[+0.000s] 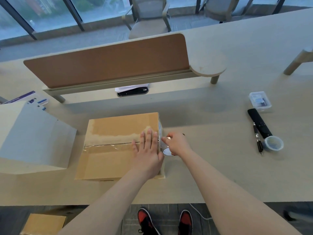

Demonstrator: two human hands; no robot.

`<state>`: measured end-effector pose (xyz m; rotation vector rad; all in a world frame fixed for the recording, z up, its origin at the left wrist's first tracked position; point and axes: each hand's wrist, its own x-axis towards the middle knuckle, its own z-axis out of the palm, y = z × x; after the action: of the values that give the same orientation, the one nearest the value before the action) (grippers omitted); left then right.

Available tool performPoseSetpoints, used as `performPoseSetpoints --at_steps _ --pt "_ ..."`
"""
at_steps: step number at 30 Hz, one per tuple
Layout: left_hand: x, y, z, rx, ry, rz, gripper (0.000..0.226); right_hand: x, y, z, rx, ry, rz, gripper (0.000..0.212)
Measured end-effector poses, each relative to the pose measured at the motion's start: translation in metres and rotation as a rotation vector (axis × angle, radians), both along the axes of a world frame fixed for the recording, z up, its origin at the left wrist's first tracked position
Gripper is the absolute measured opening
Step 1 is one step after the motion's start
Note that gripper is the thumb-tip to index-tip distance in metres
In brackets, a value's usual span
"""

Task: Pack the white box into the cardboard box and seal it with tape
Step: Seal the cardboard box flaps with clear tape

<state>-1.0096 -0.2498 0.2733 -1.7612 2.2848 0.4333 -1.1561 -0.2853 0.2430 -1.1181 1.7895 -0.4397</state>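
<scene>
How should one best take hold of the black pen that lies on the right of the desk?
Pinch the black pen at its middle barrel from above, coming from its left: it lies flat, and the remote and round tub crowd its right.

Soft, cool daylight enters from the windows (50,12) ahead; the bench (220,175) is evenly lit (shadows faint, falling toward the viewer). Wide-angle bending curves the edges; corners look slightly blurred.
</scene>
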Motion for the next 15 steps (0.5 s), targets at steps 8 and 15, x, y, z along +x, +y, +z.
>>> performPoseSetpoints --at_steps 8,15 --pt "-0.008 -0.028 0.033 -0.198 0.038 -0.085 0.043 -0.037 0.017 0.012 -0.029 -0.045 -0.229 0.03" --pt "-0.035 -0.086 0.05 -0.102 0.133 -0.338 0.031 -0.058 0.036 -0.002 0.184 0.327 -0.18 0.028"
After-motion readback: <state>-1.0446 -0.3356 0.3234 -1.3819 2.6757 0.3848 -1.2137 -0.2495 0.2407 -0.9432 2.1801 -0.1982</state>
